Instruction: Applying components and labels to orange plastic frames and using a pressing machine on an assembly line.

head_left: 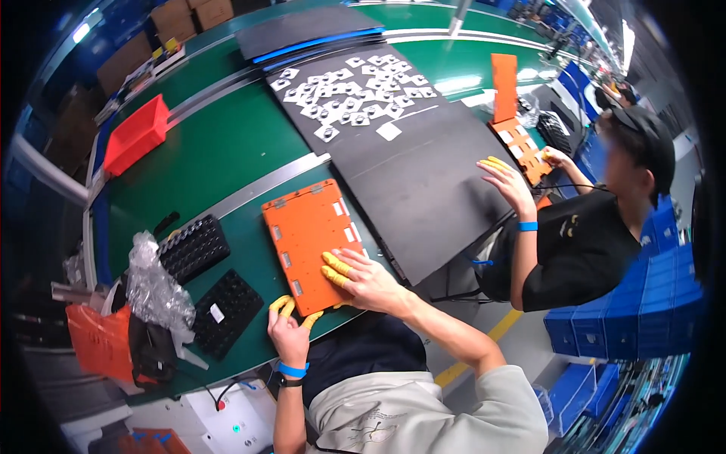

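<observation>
Where right grip (pixel 370 284) rests, flat orange case (pixel 306 242), silvery fittings (pixel 296 287)

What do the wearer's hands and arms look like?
The left hand and right hand wear yellow finger cots. A blue band and black strap circle the left wrist; the right shows neither. The short right sleeve is light grey.

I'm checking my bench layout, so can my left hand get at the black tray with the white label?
Probably yes: the black tray lies just left of your left hand, nothing visible between them, though that hand is at the orange panel.
</observation>
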`<state>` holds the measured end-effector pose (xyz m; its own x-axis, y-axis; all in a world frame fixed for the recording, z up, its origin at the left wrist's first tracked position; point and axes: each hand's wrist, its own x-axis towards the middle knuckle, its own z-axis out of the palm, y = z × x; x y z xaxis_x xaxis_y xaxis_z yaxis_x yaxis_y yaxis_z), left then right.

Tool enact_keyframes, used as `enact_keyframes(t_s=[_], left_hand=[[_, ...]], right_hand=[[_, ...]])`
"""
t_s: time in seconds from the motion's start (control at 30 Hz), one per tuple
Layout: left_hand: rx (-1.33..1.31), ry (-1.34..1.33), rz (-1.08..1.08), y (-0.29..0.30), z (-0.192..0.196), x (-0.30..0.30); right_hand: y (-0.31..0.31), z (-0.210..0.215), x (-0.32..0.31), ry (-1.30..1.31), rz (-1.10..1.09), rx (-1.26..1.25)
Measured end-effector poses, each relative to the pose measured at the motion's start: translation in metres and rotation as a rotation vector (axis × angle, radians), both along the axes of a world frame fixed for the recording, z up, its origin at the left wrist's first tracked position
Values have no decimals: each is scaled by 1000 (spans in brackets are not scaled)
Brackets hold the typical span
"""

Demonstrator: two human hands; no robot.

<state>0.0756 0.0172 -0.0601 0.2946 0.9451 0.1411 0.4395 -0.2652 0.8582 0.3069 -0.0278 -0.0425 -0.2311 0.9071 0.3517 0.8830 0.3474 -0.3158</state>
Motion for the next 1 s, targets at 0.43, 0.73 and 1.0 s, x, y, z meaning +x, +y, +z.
enact_keyframes(t_s=[0.43, 0.73, 1.0], left_hand=[[68, 67, 10, 0, 4, -4], [72, 60, -36, 12, 1, -6], [85, 133, -76, 2, 5, -24]], right_hand=[[12, 69, -1, -2, 15, -73], [72, 131, 30, 71, -217, 372], [187, 137, 26, 471, -335, 605]])
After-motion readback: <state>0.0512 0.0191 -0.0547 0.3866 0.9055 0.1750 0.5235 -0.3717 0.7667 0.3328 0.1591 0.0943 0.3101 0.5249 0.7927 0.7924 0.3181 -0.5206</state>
